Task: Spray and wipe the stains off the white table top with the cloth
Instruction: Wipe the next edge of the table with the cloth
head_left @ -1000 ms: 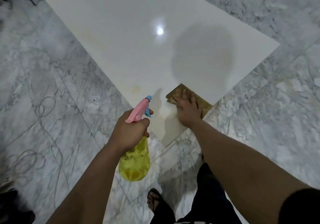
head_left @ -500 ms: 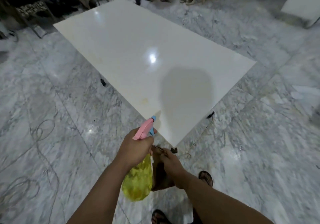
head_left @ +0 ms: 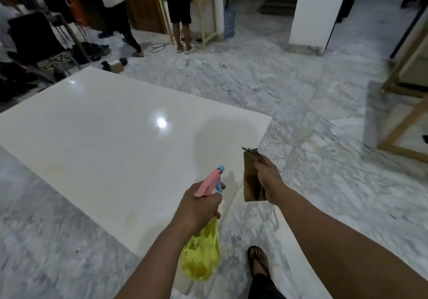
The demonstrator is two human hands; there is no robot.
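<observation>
The white table top (head_left: 111,141) fills the left and middle of the view, glossy, with faint yellowish stains near its front edge. My left hand (head_left: 196,206) grips a yellow spray bottle (head_left: 201,259) with a pink and blue trigger head, nozzle aimed over the table's near right corner. My right hand (head_left: 268,178) holds a brown cloth (head_left: 250,178) up in the air, hanging beside that corner and off the surface.
Grey marble floor surrounds the table. Two people stand at the back (head_left: 178,11) near a wooden frame and a water jug (head_left: 229,24). Dark chairs (head_left: 32,37) and shoes crowd the far left. A white pillar (head_left: 317,9) and wooden frames (head_left: 407,104) stand right. My sandalled foot (head_left: 258,261) is below.
My right hand lifted the cloth off the table's corner, dropped low, then rose beside the corner. My view tilted up and shows the room. The bottle stays in my left hand.
</observation>
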